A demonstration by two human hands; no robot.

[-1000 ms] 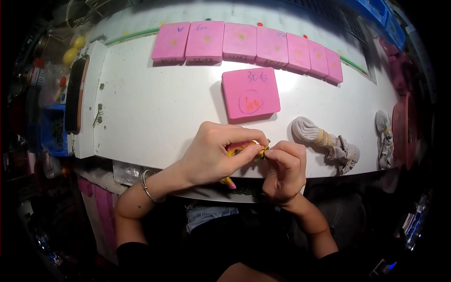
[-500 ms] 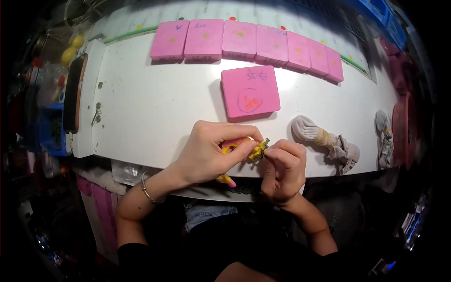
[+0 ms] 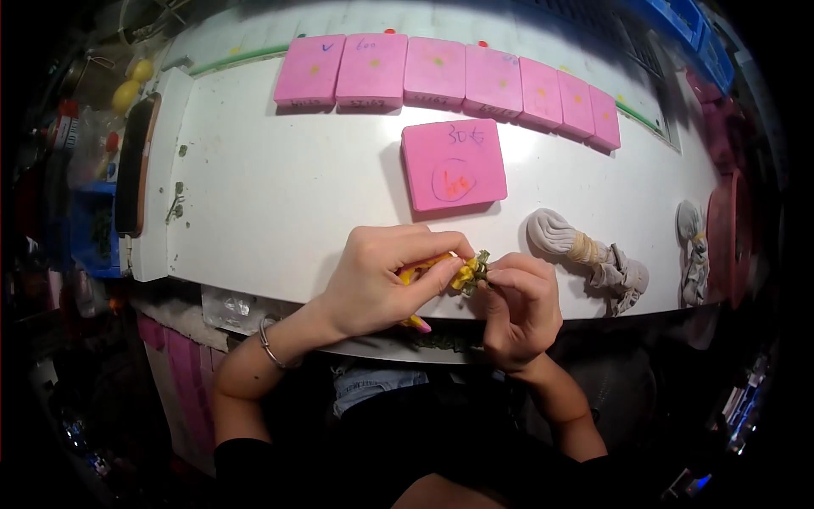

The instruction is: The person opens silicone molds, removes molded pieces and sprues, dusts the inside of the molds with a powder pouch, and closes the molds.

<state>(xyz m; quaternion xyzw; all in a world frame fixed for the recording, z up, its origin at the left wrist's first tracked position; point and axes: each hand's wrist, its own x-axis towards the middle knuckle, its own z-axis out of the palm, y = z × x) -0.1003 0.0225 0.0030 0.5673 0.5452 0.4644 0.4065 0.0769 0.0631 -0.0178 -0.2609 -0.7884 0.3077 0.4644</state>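
Note:
My left hand (image 3: 381, 280) grips a small yellow and pink piece (image 3: 462, 273) over the near edge of the white table (image 3: 271, 187). My right hand (image 3: 521, 305) pinches a little green part (image 3: 482, 265) at the piece's right end. Both hands touch the same small item, and their fingers hide most of it. A pink tip (image 3: 420, 324) pokes out below my left palm.
A single pink block (image 3: 454, 165) with handwriting lies just beyond the hands. A row of several pink blocks (image 3: 441, 75) lines the far side. Two bundled grey cloths (image 3: 585, 250) (image 3: 695, 246) lie at the right. A dark oval object (image 3: 136, 165) rests at the left edge.
The hands have shifted slightly. More of the yellow piece and its green end now shows between the fingertips.

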